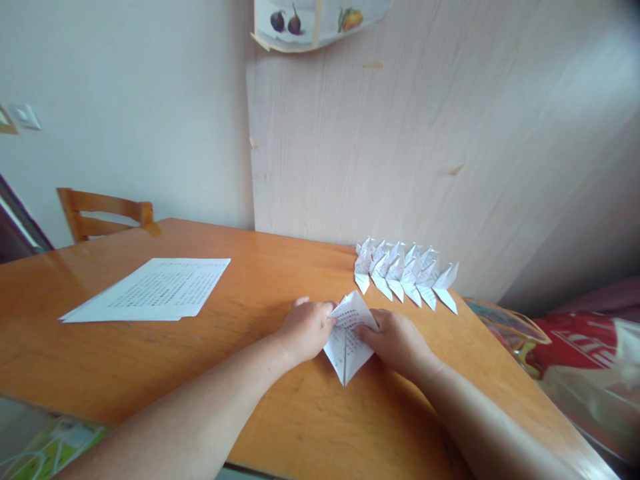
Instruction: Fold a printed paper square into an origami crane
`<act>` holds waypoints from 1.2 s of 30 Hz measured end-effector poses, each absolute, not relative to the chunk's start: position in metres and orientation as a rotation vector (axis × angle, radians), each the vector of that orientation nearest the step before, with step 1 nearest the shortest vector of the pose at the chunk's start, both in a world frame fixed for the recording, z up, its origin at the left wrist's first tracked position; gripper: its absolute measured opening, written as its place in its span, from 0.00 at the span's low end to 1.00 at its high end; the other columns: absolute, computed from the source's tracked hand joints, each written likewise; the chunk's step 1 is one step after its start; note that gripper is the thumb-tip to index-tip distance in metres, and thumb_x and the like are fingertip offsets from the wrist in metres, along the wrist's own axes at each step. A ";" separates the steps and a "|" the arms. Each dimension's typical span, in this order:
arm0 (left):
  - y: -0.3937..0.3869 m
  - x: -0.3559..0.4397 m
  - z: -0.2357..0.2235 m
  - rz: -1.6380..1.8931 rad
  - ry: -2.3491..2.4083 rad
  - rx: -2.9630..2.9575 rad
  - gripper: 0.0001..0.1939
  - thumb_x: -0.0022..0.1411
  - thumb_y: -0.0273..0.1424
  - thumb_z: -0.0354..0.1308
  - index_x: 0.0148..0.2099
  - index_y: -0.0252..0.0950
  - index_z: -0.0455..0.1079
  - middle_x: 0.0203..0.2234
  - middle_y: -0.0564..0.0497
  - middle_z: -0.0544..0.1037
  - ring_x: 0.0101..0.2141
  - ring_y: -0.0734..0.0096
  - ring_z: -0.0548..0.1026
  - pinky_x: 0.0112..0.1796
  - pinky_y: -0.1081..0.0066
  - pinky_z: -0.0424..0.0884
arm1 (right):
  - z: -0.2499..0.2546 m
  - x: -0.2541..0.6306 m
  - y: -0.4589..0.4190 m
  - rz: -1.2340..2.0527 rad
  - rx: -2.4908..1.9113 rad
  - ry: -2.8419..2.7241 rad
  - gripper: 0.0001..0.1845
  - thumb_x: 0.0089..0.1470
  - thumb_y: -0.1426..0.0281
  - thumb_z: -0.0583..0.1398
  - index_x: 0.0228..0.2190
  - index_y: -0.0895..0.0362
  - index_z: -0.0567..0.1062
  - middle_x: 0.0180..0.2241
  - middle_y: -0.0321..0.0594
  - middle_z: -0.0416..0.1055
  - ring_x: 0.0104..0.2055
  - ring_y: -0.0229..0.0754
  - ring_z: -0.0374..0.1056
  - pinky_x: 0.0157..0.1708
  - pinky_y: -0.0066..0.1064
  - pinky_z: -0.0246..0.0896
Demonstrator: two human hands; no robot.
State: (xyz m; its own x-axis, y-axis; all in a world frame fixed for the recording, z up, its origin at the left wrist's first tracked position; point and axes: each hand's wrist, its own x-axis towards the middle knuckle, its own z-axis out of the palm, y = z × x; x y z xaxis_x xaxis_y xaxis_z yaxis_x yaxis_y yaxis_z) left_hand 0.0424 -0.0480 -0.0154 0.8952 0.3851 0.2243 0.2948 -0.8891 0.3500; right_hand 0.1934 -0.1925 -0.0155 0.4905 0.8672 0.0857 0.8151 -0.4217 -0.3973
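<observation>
A diamond-shaped piece of folded printed paper (pixel 347 340) is held over the table, its lower point toward me and a crease down its middle. My left hand (pixel 309 328) grips its left edge, fingers closed. On the opposite edge, my right hand (pixel 400 340) is closed too, with the thumb pressed on the front of the paper. The fingers behind the sheet are hidden. Beyond my right hand, several folded paper figures (pixel 411 277) with raised pointed tips stand in two rows. A stack of printed sheets (pixel 155 290) lies to the left.
The wooden table (pixel 225 373) meets the wall at the back. A wooden chair (pixel 107 203) stands beyond its far left side. Off the right edge are a red bag (pixel 580 340) and a translucent plastic bag (pixel 590 400). A fruit picture (pixel 320 27) hangs on the wall.
</observation>
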 end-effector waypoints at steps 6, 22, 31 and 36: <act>-0.048 0.042 -0.019 0.397 0.480 2.720 0.12 0.70 0.33 0.48 0.42 0.42 0.74 0.36 0.51 0.83 0.41 0.61 0.78 0.60 0.51 0.55 | -0.012 0.199 -0.193 0.286 -2.325 -1.395 0.08 0.57 0.64 0.59 0.32 0.54 0.76 0.28 0.39 0.76 0.28 0.42 0.69 0.27 0.29 0.54; -0.048 0.045 -0.019 0.422 0.463 2.686 0.12 0.62 0.31 0.55 0.46 0.48 0.74 0.39 0.56 0.83 0.44 0.62 0.78 0.53 0.61 0.62 | -0.004 0.179 -0.194 0.108 -2.439 -1.373 0.10 0.58 0.63 0.57 0.32 0.53 0.77 0.32 0.41 0.78 0.34 0.45 0.72 0.28 0.30 0.51; -0.048 0.044 -0.017 0.405 0.438 2.631 0.15 0.65 0.31 0.52 0.50 0.50 0.75 0.43 0.56 0.82 0.46 0.61 0.77 0.55 0.60 0.62 | -0.002 0.173 -0.195 0.003 -2.497 -1.423 0.10 0.59 0.63 0.56 0.31 0.53 0.74 0.34 0.42 0.78 0.36 0.47 0.73 0.29 0.32 0.50; -0.041 0.037 -0.008 0.254 0.252 2.208 0.23 0.67 0.45 0.54 0.61 0.44 0.68 0.52 0.50 0.78 0.51 0.58 0.75 0.52 0.63 0.68 | -0.004 0.175 -0.195 0.025 -2.497 -1.412 0.11 0.60 0.62 0.56 0.32 0.53 0.75 0.34 0.42 0.78 0.35 0.45 0.72 0.29 0.31 0.51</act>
